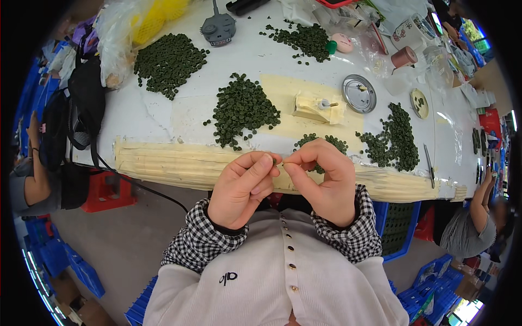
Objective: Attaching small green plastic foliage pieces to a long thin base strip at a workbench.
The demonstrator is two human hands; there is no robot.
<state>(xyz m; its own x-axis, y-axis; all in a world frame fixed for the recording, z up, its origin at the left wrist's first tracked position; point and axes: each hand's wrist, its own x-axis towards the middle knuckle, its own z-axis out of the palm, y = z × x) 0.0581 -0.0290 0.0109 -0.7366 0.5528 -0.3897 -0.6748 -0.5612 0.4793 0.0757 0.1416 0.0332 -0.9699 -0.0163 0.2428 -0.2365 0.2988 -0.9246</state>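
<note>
Thumb and fingers [255, 174] of the left hand [234, 198] pinch one small dark green piece [275, 161], and just beside it the right hand's [333, 176] thumb and forefinger press together; anything between them is too small for me to make out. Dark lettering [228, 278] marks the pale top [253, 247] below the fingers, and a grey turret-shaped model [218, 31] far beyond them bears pale markings. I count five heaps of green pieces: one [244, 111] just beyond the left hand, one [340, 145] partly behind the right, one [397, 138] rightward, two farther off, left [171, 62] and right [304, 41]. One taped block [305, 107] and one round metal dish [356, 103] sit past the right fingers. Both hands hover at the tape-covered table edge [174, 165]; white tabletop [144, 124] stretches leftward of them.
</note>
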